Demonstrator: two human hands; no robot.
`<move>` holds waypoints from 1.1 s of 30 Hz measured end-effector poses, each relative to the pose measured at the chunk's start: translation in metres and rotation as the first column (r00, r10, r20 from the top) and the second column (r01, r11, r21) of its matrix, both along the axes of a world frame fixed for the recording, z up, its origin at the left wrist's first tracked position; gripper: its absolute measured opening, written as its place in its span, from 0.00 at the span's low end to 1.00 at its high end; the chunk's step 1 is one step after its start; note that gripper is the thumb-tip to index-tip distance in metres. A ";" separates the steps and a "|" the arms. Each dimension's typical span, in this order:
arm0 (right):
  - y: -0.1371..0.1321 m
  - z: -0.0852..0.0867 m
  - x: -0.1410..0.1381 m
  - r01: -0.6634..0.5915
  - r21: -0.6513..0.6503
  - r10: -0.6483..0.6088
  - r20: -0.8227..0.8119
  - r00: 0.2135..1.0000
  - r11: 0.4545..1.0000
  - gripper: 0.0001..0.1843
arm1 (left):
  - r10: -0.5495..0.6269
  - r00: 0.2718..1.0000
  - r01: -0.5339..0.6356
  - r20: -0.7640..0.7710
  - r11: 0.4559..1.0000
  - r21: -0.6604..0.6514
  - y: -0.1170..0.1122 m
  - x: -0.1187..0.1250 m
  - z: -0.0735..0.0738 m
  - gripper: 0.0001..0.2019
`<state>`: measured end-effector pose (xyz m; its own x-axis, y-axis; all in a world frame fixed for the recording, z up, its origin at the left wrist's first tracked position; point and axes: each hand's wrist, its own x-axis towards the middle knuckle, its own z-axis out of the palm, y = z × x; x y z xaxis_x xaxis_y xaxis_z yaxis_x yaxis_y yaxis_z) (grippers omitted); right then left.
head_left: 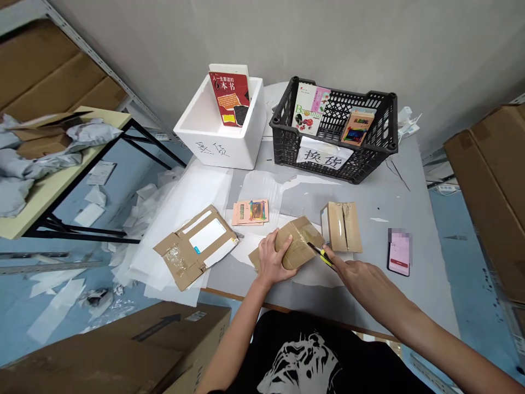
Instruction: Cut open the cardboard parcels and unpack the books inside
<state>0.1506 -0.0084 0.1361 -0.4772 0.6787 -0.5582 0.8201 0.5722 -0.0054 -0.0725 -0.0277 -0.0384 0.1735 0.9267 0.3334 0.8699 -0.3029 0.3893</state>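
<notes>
A small taped cardboard box (300,241) lies tilted at the table's front edge. My left hand (274,258) grips it from the left, thumb and fingers spread over its near side. In my right hand (353,273) is a yellow and black box cutter (324,257), its blade end at the box's right side by the clear tape. Just right of that stands another small cardboard box (343,225) with a dark slit down its front. An opened, flattened cardboard mailer (197,245) with white labels lies to the left. Behind my left hand rest several small pinkish booklets (251,212).
At the back stand a white foam box (221,139) with a red book (230,98) and a black plastic crate (336,158) holding books. A phone (398,253) lies at the right. Large cartons (492,191) flank the table; packing scraps litter the floor at left.
</notes>
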 end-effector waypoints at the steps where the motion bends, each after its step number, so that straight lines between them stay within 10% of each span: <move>1: -0.001 -0.001 0.002 0.010 0.014 -0.010 -0.006 1.000 1.000 0.45 | 0.002 1.000 -0.002 -0.008 1.000 -0.012 0.000 0.000 0.000 0.40; 11: -0.007 -0.015 0.031 0.335 0.117 -0.270 -0.377 0.886 0.935 0.26 | 0.201 0.979 -0.195 0.044 0.974 -0.118 0.021 0.012 0.010 0.43; 19: -0.015 -0.057 0.010 0.566 -0.210 -0.577 -0.540 0.613 0.798 0.29 | 0.563 0.818 -0.536 -0.121 0.667 -0.517 0.035 0.023 0.028 0.45; 27: -0.028 -0.102 -0.003 0.580 -0.490 -0.755 -0.496 0.430 0.652 0.31 | 0.421 0.847 -0.527 -0.325 0.742 -0.414 -0.002 0.033 0.012 0.43; 33: -0.033 -0.116 0.008 0.671 -0.482 -0.807 -0.493 0.324 0.564 0.30 | -0.045 0.830 -0.203 -0.555 0.904 -0.376 0.003 0.013 0.043 0.31</move>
